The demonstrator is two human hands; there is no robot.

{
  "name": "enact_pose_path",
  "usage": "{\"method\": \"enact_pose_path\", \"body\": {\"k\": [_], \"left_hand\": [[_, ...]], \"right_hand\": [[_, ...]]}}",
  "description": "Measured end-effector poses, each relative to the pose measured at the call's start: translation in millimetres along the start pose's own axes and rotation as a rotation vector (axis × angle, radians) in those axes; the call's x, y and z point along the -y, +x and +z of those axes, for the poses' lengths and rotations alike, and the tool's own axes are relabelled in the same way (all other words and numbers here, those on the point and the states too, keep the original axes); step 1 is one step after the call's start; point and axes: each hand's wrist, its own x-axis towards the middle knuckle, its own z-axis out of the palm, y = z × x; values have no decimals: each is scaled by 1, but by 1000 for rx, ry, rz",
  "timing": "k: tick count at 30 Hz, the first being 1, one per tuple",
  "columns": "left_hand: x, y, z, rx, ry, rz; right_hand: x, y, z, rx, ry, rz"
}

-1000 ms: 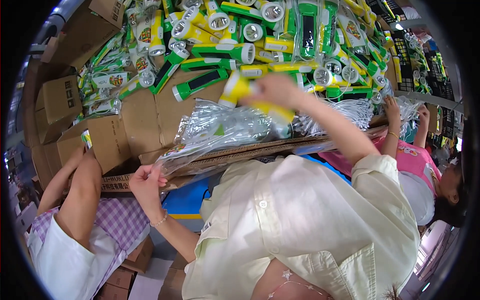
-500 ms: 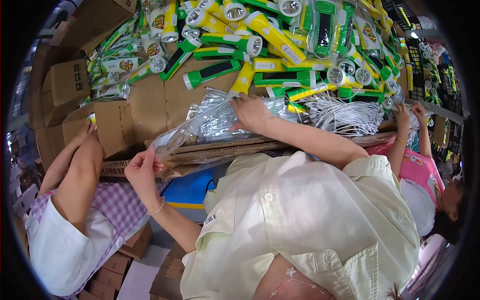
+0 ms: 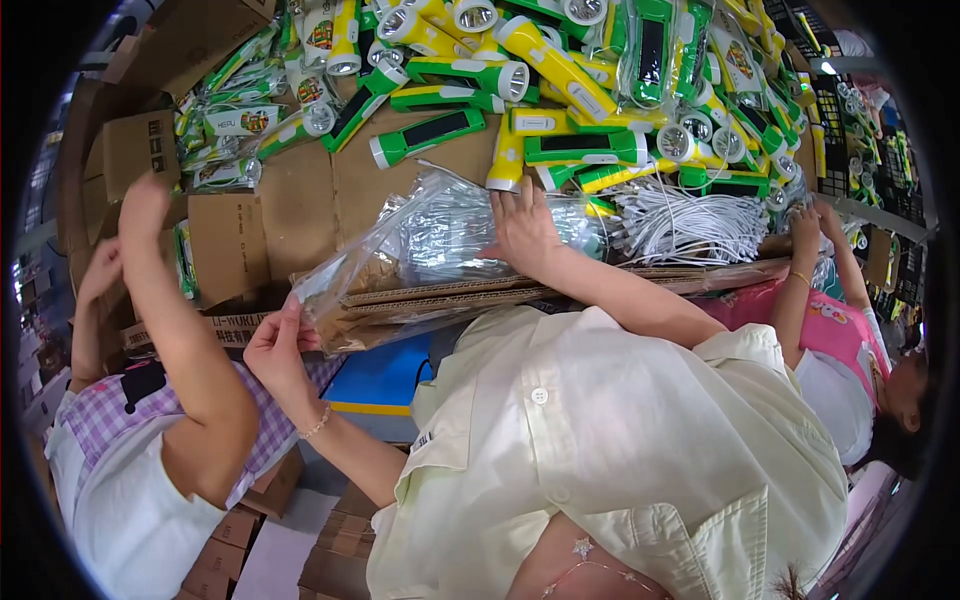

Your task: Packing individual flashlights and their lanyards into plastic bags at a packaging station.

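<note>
My left hand (image 3: 285, 345) pinches the edge of a clear plastic bag (image 3: 365, 245) at the front of the bench. The film stretches from there to a pile of clear plastic bags (image 3: 450, 240). Over the pile's right part lies my right hand (image 3: 527, 232), open, fingers stretched forward. Its fingertips meet the white end of a yellow flashlight (image 3: 508, 155). Just beyond is a green flashlight (image 3: 428, 137) with a dark panel. White cables (image 3: 685, 225) lie bundled to the right of this hand.
Many green and yellow flashlights (image 3: 560, 70) are heaped at the back, with bagged ones (image 3: 240, 120) at the far left. A co-worker's arm (image 3: 165, 300) reaches beside an open carton (image 3: 228, 245) on the left. Another co-worker's hands (image 3: 808, 230) work at the right.
My right hand has shifted right, and the yellow flashlight's near end has swung right with it. My left hand still pinches the bag. The left co-worker's arm has risen from the carton.
</note>
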Motion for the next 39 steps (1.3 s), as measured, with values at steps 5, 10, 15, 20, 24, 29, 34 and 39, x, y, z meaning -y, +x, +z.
{"method": "enact_pose_path", "body": {"k": [5, 10, 15, 20, 24, 29, 34, 39], "left_hand": [[4, 12, 7, 40, 9, 12], [-6, -17, -26, -84, 18, -22], [-1, 17, 14, 160, 22, 44], [1, 21, 5, 203, 5, 60], [1, 35, 13, 297, 25, 80], [-3, 47, 19, 378, 18, 55], [-5, 55, 23, 407, 25, 75], [-8, 50, 25, 389, 39, 69]], "right_hand": [[-8, 16, -8, 380, 293, 154], [11, 13, -10, 276, 73, -10], [-27, -9, 10, 316, 164, 205], [-41, 7, -4, 779, 599, 160], [-29, -24, 8, 142, 371, 37], [-35, -22, -32, 740, 746, 0], [-26, -30, -24, 580, 622, 92], [-40, -7, 5, 668, 447, 23]]}}
